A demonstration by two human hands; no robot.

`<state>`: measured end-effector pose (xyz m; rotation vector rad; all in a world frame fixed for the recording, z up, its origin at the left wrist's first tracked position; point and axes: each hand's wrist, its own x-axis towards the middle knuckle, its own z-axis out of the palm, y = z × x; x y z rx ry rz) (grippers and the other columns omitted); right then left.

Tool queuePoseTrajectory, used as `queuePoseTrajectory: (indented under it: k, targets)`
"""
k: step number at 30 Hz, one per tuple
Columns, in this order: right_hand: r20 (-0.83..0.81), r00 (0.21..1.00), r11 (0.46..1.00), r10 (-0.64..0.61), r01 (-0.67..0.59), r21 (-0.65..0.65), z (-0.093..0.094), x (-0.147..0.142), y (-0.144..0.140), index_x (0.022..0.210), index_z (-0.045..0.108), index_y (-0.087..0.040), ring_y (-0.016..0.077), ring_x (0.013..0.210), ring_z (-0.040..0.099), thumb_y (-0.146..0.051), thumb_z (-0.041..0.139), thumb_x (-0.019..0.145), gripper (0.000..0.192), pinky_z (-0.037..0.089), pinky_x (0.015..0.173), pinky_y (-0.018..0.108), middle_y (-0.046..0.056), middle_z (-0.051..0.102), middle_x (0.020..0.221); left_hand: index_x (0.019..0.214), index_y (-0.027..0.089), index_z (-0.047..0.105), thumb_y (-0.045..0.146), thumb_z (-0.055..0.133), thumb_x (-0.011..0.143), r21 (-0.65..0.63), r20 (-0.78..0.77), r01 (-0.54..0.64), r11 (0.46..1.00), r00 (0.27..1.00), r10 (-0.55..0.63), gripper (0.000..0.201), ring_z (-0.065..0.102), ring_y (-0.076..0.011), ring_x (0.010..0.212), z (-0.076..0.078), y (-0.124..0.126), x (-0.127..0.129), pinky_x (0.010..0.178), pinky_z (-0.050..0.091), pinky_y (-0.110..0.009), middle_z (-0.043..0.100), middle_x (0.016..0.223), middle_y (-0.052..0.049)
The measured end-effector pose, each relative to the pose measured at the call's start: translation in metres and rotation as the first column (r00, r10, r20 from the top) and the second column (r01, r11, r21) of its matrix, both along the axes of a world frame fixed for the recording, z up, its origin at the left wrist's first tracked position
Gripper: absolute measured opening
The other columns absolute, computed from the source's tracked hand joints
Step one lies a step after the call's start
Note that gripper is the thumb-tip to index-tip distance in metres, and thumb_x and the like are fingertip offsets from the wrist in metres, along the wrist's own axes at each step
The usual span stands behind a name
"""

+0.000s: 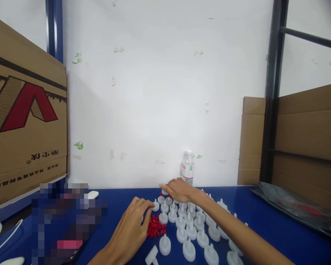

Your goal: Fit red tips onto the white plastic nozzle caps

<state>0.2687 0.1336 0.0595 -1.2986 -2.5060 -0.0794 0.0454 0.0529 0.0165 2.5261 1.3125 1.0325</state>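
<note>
Many white plastic nozzle caps (191, 232), round with a narrow spout, stand in rows on the blue table. My left hand (131, 224) is bent, thumb and fingers drawn together beside a white nozzle cap (155, 206). Whether it grips that cap is hard to see. Below its fingers lies a heap of small red tips (156, 227). My right hand (179, 189) reaches across the rows to the back, its fingers closed above another white cap (164, 192) with some red near it. What those fingers hold is hidden.
A water bottle (187, 167) stands at the wall. On the left are a large cardboard box (27, 147), a blurred patch (68, 224) and a white cable (8, 235). Cardboard (252, 147) and a dark plastic bag (300, 206) are on the right. A white T-shaped piece (151, 254) lies in front.
</note>
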Motion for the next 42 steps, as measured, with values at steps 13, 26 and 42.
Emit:
queuePoseTrajectory:
  k: [13,26,42]
  targets:
    - [-0.065,0.942,0.943,0.328,-0.331,-0.027,0.059,-0.029,-0.07,0.097,0.062,-0.024,0.0115,0.067,0.058,-0.023,0.078,0.081,0.022,0.035,0.056,0.021,-0.005,0.068,0.082,0.096,0.024,0.058,0.048,0.028,0.104,-0.025,0.068,-0.152,0.988,0.986,0.153,0.039,0.06,-0.0248,0.08,0.012,-0.009,-0.001,0.074,0.045,-0.036,0.063,0.081,-0.002]
    - [0.174,0.925,0.901,0.337,-0.371,0.227,0.042,-0.027,-0.046,0.094,0.061,-0.022,0.0144,0.076,0.06,-0.002,0.056,0.091,0.021,0.041,0.076,0.028,0.0,0.068,0.082,0.062,0.025,0.031,0.063,0.035,0.094,-0.217,0.586,0.056,0.975,0.806,0.084,0.05,0.028,-0.0127,0.052,0.01,-0.001,0.0,0.05,0.027,-0.025,0.029,0.055,0.007]
    - [0.163,0.908,0.916,0.387,-0.399,0.049,-0.01,-0.043,-0.027,0.098,0.071,-0.017,0.0201,0.088,0.07,-0.012,0.057,0.086,0.02,0.047,0.086,0.029,0.005,0.076,0.094,0.083,0.021,0.061,0.035,0.031,0.104,-0.012,0.032,-0.063,0.998,0.997,0.064,0.039,0.055,-0.0244,0.089,0.003,-0.002,0.003,0.082,0.043,-0.039,0.061,0.091,-0.005]
